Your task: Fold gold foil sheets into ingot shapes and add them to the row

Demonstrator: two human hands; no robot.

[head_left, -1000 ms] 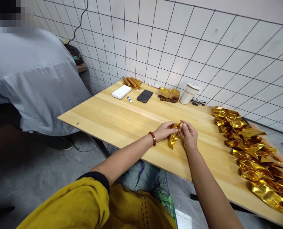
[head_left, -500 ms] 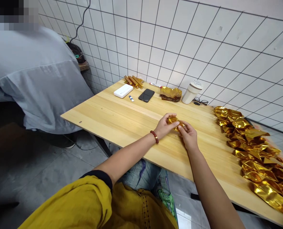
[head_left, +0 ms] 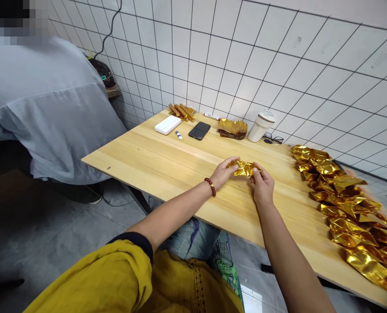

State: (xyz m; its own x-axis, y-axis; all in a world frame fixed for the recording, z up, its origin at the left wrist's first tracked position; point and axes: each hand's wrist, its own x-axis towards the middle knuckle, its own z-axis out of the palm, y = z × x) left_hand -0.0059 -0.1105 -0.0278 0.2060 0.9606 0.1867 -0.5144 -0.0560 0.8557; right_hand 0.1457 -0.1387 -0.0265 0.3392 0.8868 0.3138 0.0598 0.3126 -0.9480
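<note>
Between my two hands a crinkled piece of gold foil paper is held just above the wooden table. My left hand pinches its left end, thumb on top; a beaded bracelet circles that wrist. Its right end is gripped by my right hand between thumb and fingers. Along the table's right side lies a long row of folded gold foil pieces, apart from my hands.
Toward the wall are a stack of gold foil sheets, a lidded cup, glasses, a phone, a marker, a white box-like device and gold strips. A person in a grey shirt sits at left.
My hands have moved slightly apart, the right one shifting right. More of the gold foil paper now shows stretched between them.
</note>
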